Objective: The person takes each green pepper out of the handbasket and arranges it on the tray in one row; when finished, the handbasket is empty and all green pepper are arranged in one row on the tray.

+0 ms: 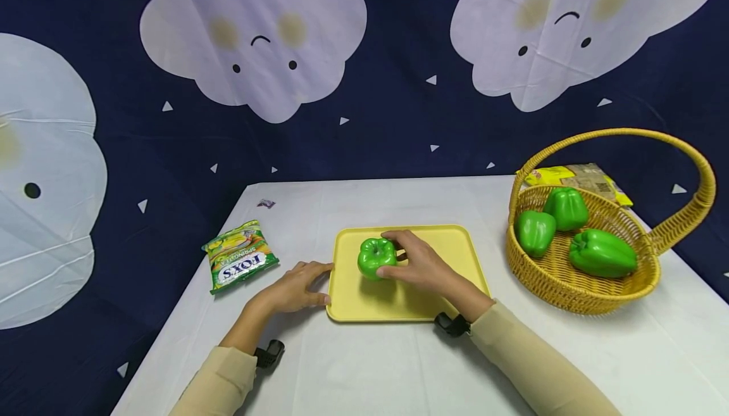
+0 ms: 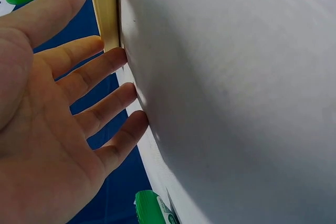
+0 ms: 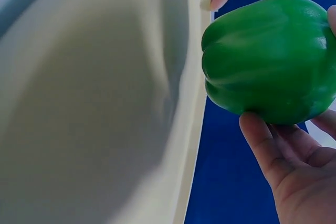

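A green bell pepper (image 1: 377, 258) is held in my right hand (image 1: 418, 263) over the yellow tray (image 1: 359, 305), stem end up. In the right wrist view, thumb and fingertips lie around the sides of the pepper (image 3: 270, 59), and its shadow falls on the tray. My left hand (image 1: 296, 286) is beside the tray's left edge, with fingertips and thumb at the rim. The left wrist view shows that hand's (image 2: 58, 103) fingers spread and fairly straight, holding nothing, fingertips close to the white tabletop.
On the right stands a wicker basket (image 1: 515, 264) with a tall handle, holding three green bell peppers (image 1: 604, 253). Behind it lies a yellow and brown packet (image 1: 581, 178). A green snack packet (image 1: 240, 256) lies left of the tray, with a small purple wrapper (image 1: 266, 203) farther back.
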A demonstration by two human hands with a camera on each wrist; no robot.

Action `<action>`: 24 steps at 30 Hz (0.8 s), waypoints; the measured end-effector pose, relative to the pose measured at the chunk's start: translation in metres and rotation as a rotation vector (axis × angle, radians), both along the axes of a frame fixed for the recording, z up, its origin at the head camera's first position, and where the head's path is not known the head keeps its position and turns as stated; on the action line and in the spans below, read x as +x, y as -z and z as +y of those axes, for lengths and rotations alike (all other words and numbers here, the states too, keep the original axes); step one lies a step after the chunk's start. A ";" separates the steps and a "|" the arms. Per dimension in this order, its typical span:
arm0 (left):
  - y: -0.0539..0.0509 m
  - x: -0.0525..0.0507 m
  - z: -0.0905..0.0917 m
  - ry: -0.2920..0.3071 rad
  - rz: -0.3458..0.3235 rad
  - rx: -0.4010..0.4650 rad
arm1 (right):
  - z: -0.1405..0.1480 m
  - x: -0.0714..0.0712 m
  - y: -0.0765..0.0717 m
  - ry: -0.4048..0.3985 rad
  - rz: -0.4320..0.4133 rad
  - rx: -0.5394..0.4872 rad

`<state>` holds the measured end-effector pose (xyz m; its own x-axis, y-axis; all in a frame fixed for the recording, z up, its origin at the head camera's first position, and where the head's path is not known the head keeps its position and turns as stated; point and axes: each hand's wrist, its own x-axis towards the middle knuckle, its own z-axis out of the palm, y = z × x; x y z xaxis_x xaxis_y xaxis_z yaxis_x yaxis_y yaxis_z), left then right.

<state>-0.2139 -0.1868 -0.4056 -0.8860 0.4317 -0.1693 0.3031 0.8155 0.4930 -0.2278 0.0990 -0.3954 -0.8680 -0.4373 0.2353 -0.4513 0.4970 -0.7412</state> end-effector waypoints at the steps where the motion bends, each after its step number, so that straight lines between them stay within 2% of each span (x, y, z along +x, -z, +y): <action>1: 0.000 0.000 0.000 0.001 0.001 -0.002 | -0.001 0.000 0.000 0.001 -0.007 0.002; 7: 0.001 -0.001 -0.001 0.012 0.015 -0.003 | -0.006 -0.001 0.002 -0.001 -0.033 0.014; 24: 0.001 0.000 -0.002 0.015 0.002 0.005 | -0.024 -0.004 0.003 -0.018 -0.104 0.019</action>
<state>-0.2143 -0.1893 -0.4069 -0.8800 0.4455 -0.1648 0.3163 0.8084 0.4964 -0.2318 0.0746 -0.3986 -0.8791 -0.4568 0.1358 -0.3814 0.5035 -0.7753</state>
